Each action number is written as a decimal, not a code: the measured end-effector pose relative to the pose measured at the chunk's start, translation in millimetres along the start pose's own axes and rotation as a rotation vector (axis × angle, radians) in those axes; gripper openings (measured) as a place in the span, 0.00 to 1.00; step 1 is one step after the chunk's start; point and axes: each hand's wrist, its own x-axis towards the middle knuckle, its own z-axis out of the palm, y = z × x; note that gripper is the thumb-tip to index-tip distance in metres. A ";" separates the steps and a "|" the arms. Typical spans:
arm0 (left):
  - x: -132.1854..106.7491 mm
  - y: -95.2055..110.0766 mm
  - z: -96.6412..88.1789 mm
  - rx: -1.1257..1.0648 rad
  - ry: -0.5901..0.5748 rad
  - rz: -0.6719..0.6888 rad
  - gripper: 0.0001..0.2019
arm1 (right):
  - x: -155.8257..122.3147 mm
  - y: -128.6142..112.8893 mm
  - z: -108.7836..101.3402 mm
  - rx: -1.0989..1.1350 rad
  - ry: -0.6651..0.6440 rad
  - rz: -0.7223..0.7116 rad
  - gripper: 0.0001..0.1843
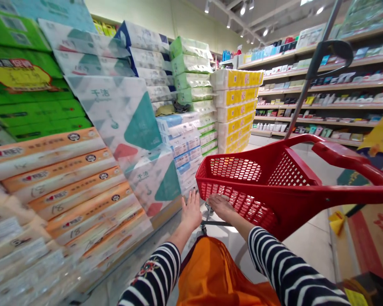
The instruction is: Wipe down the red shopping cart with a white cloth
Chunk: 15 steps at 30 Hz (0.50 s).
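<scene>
A red plastic shopping cart [293, 199] with perforated sides stands in front of me, its handle off to the right. My left hand [192, 211] is held out flat with its fingers spread, near the cart's front end and holding nothing. Palm down and fingers stretched out, my right hand [221, 206] is beside the cart's lower side; whether it touches the plastic I cannot tell. No goods show in the part of the basket that I can see. A metal pole with a dark fitting [312, 63] rises behind the cart.
Stacked tissue packs line the left: orange packs [83, 182], green packs [35, 106] and white-and-teal packs [124, 110]. Further back stand yellow-and-white packs [236, 110]. Shelves of small goods [322, 87] fill the back right. A box [375, 238] borders the aisle at right.
</scene>
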 end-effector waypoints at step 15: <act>-2.6 -4.4 -6.9 0.024 0.006 -0.002 0.36 | 19.2 -7.2 3.8 0.055 -0.107 0.061 0.17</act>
